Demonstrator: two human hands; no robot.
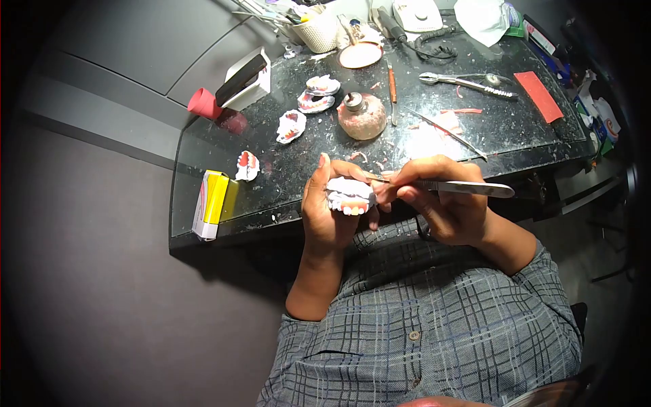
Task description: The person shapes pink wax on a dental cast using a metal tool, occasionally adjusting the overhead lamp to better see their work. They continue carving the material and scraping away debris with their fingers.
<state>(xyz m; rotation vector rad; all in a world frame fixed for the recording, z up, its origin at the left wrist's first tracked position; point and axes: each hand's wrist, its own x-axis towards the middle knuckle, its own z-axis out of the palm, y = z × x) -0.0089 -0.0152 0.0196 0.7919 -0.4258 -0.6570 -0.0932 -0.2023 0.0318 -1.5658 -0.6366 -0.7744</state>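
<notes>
We hold a dental cast (pixel 349 195), white plaster with pink wax and a row of teeth facing down toward us, in our left hand (pixel 324 218). The fingers are curled around its far side and the thumb is pressed on the near side. It sits in the air just in front of the near edge of the glass counter (pixel 536 136), above our chest.

Our right hand (pixel 444 203) is closed in a pen grip on a slim metal carving instrument (pixel 464 186). The cast lies directly to the left of that hand. The tool's long axis runs nearly level from right to left, and its fine tip meets the upper edge of the cast. The two hands touch at the fingertips.

Farther out on the counter a spirit lamp (pixel 361 115) stands near the middle. Four more casts (pixel 291 126) are strung along to its left. A yellow-and-white box (pixel 211 202) lies at the near left corner. Pliers (pixel 468 83) and a red wax sheet (pixel 539 96) rest toward the far right.
</notes>
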